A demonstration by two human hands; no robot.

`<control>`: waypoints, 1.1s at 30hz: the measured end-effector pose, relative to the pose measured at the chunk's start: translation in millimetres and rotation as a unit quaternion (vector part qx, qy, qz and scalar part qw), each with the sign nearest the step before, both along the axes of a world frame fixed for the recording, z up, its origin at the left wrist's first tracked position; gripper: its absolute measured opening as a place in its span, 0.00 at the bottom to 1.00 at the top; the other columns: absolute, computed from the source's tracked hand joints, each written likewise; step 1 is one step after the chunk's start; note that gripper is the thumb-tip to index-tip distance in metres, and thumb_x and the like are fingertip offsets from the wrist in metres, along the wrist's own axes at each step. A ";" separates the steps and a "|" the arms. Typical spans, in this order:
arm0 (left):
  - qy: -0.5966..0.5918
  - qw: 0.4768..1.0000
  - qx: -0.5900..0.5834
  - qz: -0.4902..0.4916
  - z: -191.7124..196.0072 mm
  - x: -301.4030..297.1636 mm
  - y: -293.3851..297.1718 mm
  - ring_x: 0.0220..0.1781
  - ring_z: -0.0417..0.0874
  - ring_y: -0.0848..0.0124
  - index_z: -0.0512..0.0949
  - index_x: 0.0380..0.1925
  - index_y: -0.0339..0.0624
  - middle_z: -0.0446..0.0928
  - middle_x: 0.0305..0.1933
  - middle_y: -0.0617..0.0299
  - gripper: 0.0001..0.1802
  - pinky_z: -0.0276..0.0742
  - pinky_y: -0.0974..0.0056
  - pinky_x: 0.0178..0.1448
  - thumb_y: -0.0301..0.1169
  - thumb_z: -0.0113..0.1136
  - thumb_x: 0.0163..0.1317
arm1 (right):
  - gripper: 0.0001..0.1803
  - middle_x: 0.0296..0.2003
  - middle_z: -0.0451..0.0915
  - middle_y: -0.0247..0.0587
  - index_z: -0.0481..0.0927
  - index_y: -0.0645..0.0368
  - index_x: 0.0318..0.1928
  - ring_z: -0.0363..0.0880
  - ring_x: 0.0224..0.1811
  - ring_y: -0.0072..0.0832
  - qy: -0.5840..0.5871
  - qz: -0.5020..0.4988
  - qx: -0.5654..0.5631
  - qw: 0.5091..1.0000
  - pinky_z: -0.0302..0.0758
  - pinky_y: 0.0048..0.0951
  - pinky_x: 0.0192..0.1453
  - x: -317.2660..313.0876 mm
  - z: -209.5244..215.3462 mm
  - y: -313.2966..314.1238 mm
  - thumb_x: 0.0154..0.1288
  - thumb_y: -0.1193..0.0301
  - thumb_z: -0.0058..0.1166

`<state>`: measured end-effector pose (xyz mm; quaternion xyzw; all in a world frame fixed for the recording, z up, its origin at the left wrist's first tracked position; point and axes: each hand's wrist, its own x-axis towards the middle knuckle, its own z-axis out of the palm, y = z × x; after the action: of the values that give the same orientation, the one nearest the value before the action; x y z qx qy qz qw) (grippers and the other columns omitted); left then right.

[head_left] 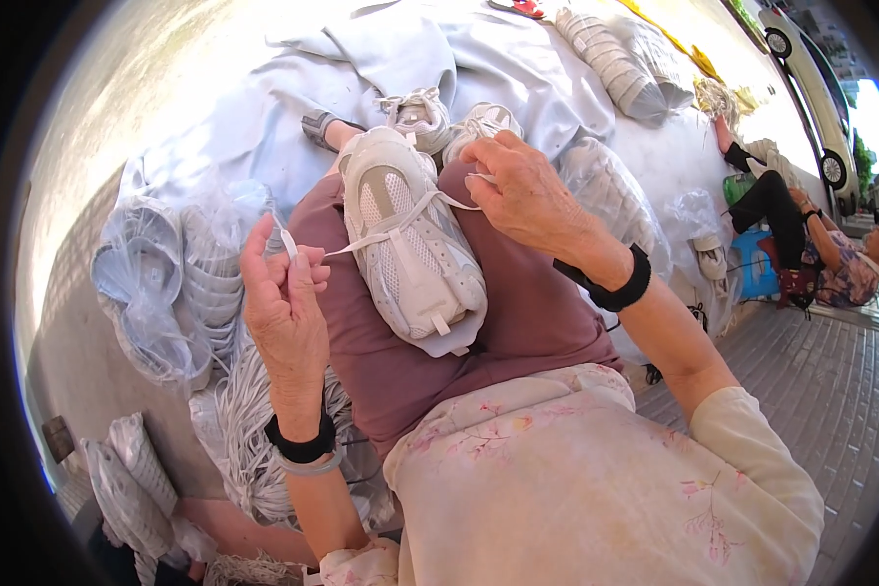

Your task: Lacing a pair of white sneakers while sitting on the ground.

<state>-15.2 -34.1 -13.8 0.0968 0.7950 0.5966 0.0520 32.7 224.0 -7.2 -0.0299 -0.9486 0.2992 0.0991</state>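
Observation:
A white and grey mesh sneaker (415, 264) lies lengthwise on my lap, its heel end towards me. A flat white shoelace (389, 234) crosses over its eyelet area, one end running to each side. My left hand (288, 293) pinches the left end between thumb and fingers, with its tip sticking up. On the other side, my right hand (532, 190) is closed on the right end, held above my thigh; its fingertips are partly hidden. Past the toe stand two similar laced sneakers (418, 115) on the ground sheet.
A big bundle of loose white laces (259, 430) hangs by my left side. Clear bags of stacked shoe uppers (146, 278) lie left, another bag (610, 186) right. Wrapped stacks (606, 63) rest on the pale sheet (361, 63). At right another person (840, 264) sits near a blue stool (752, 266).

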 end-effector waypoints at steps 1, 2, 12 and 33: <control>0.000 1.000 0.000 0.000 -0.2 4.0 1.0 0.33 0.80 0.77 0.76 0.48 0.35 0.81 0.36 0.60 0.11 0.78 0.71 0.38 0.26 0.50 0.71 | 0.09 0.31 0.76 0.50 0.77 0.65 0.40 0.77 0.34 0.47 -0.047 0.004 0.001 0.999 0.74 0.39 0.41 2.3 1.8 2.4 0.59 0.76 0.50; -0.024 1.000 0.005 0.001 -0.9 9.3 2.1 0.32 0.80 0.77 0.76 0.48 0.33 0.81 0.35 0.60 0.11 0.78 0.71 0.38 0.26 0.51 0.70 | 0.09 0.31 0.76 0.50 0.77 0.65 0.40 0.77 0.34 0.47 -0.047 0.005 0.001 0.999 0.74 0.39 0.41 4.3 0.1 3.7 0.59 0.76 0.50; -0.132 0.983 -0.100 -0.085 -7.8 23.2 0.2 0.23 0.70 0.84 0.80 0.39 0.37 0.77 0.26 0.68 0.11 0.65 0.77 0.28 0.33 0.56 0.69 | 0.09 0.29 0.78 0.49 0.80 0.67 0.37 0.77 0.35 0.40 -0.100 0.048 -0.261 0.959 0.73 0.36 0.41 12.3 26.7 -23.5 0.61 0.74 0.50; 0.000 0.982 -0.161 -0.100 -18.3 -4.3 17.3 0.27 0.77 0.62 0.76 0.36 0.37 0.77 0.27 0.52 0.06 0.73 0.61 0.37 0.29 0.54 0.66 | 0.06 0.31 0.74 0.47 0.79 0.64 0.36 0.75 0.38 0.45 -0.118 0.113 0.014 0.986 0.73 0.40 0.45 23.9 -14.7 -7.3 0.62 0.75 0.50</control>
<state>-19.4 -16.8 -32.1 0.1660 0.8671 0.4525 0.1260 56.6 216.8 -22.0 0.0442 -0.9549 0.2896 -0.0477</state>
